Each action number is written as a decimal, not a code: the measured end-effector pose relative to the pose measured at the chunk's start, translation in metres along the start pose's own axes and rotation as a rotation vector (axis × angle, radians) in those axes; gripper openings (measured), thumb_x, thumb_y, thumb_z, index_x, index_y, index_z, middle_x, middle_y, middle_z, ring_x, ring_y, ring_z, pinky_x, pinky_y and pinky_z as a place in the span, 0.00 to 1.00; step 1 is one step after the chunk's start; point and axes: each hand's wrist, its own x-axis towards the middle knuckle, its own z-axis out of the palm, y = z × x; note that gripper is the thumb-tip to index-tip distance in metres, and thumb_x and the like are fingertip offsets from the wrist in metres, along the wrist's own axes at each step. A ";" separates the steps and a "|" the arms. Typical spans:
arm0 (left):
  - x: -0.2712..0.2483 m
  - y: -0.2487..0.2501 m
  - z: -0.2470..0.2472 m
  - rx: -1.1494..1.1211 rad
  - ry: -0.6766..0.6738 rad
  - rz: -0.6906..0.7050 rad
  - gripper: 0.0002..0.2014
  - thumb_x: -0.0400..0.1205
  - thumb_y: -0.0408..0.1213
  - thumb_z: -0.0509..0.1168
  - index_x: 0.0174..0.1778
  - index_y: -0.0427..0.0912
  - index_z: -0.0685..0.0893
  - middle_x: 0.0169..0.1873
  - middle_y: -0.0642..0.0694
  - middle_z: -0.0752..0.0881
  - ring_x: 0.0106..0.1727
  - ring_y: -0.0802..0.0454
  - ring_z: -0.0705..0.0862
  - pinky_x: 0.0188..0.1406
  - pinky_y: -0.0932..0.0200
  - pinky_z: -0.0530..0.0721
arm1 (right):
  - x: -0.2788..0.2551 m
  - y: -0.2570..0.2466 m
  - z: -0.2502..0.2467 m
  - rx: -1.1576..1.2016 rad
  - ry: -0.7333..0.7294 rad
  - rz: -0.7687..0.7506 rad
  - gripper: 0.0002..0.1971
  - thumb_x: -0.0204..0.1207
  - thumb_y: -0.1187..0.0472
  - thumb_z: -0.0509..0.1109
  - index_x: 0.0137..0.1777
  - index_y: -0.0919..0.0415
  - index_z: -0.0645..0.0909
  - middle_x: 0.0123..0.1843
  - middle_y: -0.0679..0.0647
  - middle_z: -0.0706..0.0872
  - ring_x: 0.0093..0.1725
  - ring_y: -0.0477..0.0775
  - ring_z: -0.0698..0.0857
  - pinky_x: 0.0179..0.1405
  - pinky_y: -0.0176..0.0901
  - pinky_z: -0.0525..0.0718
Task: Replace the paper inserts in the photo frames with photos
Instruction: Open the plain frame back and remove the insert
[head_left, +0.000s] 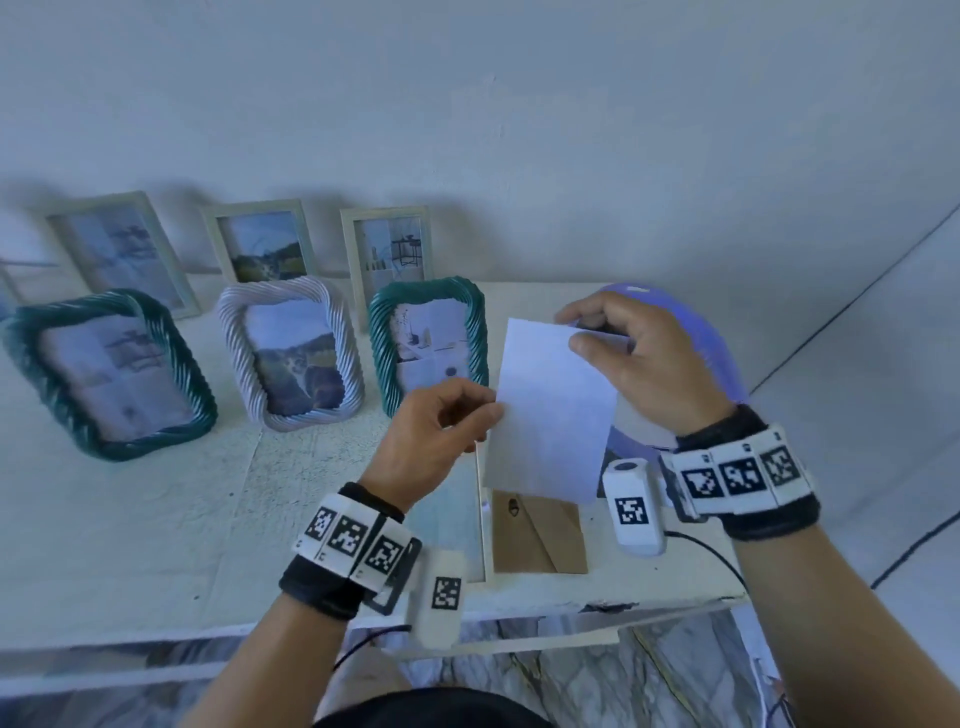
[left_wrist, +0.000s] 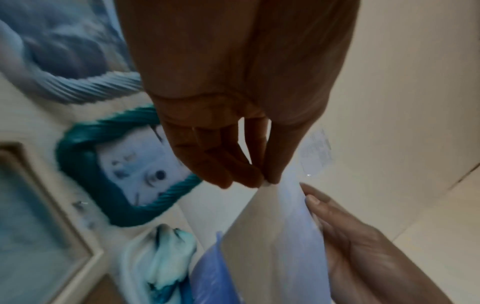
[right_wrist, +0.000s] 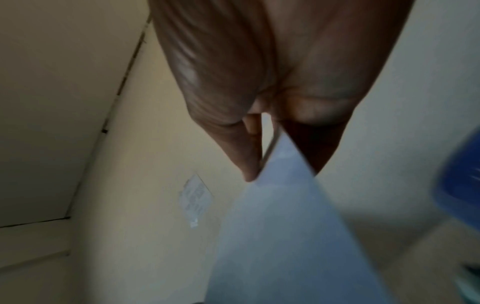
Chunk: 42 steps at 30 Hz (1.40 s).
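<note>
**Both hands on one white sheet**

I've got the white sheet (head_left: 550, 410) up off the table (head_left: 156, 519), held between my two hands. My left hand (head_left: 434, 434) pinches its left edge between thumb and fingertips (left_wrist: 249, 179) — the left wrist view shows that pinch plainly. My right hand (head_left: 631, 364) grips the upper right corner, thumb on the near face, fingers curled behind. Whether this sheet is a paper insert or the back of a photo, I cannot tell.

Directly under the sheet, between my wrists, a frame backing (head_left: 540, 535) lies flat, brown with its stand folded, and a pale frame (head_left: 470, 525) lies just left of it, below my left hand. Beyond my left hand stands a teal twisted frame (head_left: 428, 343), then further left a lilac twisted frame (head_left: 291, 353) and another teal one (head_left: 104, 374) — three plain frames (head_left: 387, 254) lean against the wall behind them. A purple bag (head_left: 711, 353) sits behind my right hand.
</note>
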 end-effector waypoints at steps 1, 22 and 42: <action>-0.008 -0.004 -0.006 0.002 -0.006 -0.028 0.03 0.82 0.34 0.69 0.43 0.42 0.86 0.31 0.50 0.85 0.33 0.56 0.82 0.36 0.63 0.82 | -0.005 0.006 0.010 0.065 0.010 0.035 0.10 0.80 0.65 0.69 0.58 0.54 0.83 0.43 0.53 0.83 0.44 0.50 0.83 0.45 0.36 0.79; -0.083 -0.117 -0.062 0.425 0.271 -0.172 0.14 0.79 0.34 0.71 0.60 0.49 0.83 0.44 0.52 0.87 0.44 0.59 0.86 0.47 0.64 0.85 | -0.077 0.069 0.155 -0.319 -0.084 0.185 0.07 0.78 0.58 0.67 0.42 0.50 0.71 0.31 0.46 0.75 0.32 0.50 0.77 0.32 0.51 0.80; -0.094 -0.130 -0.062 0.438 0.244 -0.053 0.17 0.77 0.30 0.72 0.60 0.50 0.86 0.41 0.58 0.88 0.44 0.60 0.85 0.46 0.75 0.80 | -0.079 0.063 0.173 -0.685 -0.253 0.288 0.19 0.78 0.47 0.62 0.65 0.54 0.71 0.48 0.54 0.84 0.41 0.58 0.83 0.39 0.53 0.84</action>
